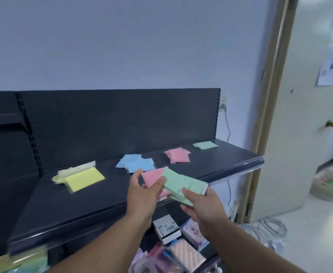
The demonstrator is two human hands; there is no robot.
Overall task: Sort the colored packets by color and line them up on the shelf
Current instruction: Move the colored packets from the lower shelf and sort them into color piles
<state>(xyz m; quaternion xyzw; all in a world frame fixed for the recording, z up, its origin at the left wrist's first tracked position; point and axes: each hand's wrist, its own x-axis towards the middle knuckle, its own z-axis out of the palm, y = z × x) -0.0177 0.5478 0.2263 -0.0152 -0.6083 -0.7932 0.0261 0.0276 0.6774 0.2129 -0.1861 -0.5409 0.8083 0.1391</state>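
Observation:
Four piles lie along the dark shelf (79, 205): yellow packets (82, 178) at left, blue packets (136, 164), pink packets (178, 155), and a green packet pile (205, 145) at far right. Over the shelf's front edge, my left hand (144, 192) grips a pink packet (152, 177), thumb on top. My right hand (203, 205) holds a fanned stack of green packets (181, 183) from below, its thumb across them. The held pink and green packets overlap.
A lower shelf holds a white box (166, 229) and pink patterned packs (187, 255). More yellow packets (19, 261) sit at bottom left. An open door (309, 115), floor cables (266, 229) and a basket (331, 184) are at right.

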